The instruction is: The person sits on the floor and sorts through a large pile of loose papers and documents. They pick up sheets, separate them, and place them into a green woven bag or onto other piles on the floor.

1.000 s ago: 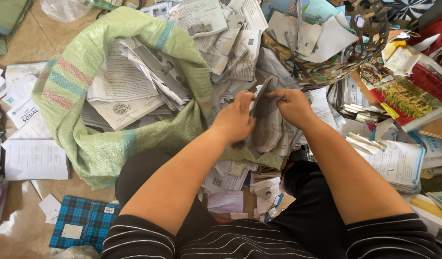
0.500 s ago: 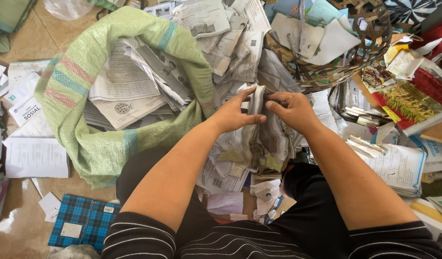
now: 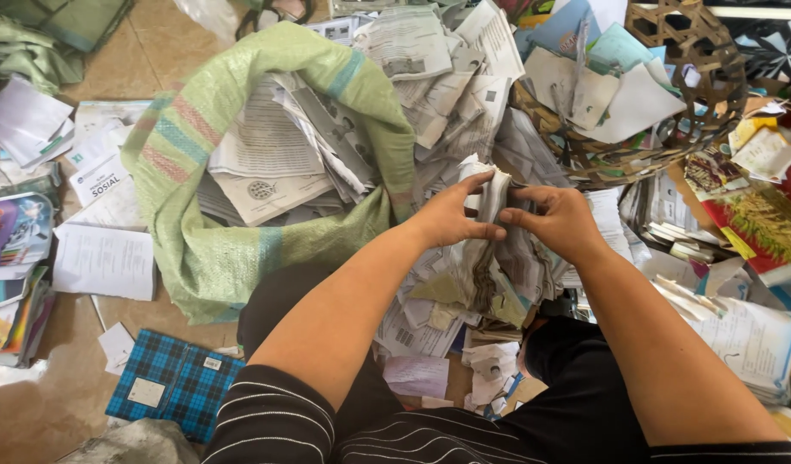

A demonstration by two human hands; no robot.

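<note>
Both hands grip one thick, worn bundle of grey printed papers [image 3: 492,196] in front of me. My left hand [image 3: 451,219] pinches its left side, thumb underneath. My right hand [image 3: 557,220] holds its right side, fingers curled over the top edge. The bundle stands upright above a heap of loose torn sheets [image 3: 451,296] lying over my lap. Just left of the hands is the open mouth of a light green woven sack [image 3: 208,258], stuffed with stacked printed pages [image 3: 271,163].
A brown lattice basket [image 3: 700,103] with papers sits at the upper right. Books and magazines [image 3: 739,215] pile up on the right. A blue plaid booklet [image 3: 168,382] and loose sheets [image 3: 103,258] lie on the tan floor at left.
Both hands have lifted the paper bundle slightly up and away from me, and brought it upright between the fingers. The sack and the piles have stayed put.
</note>
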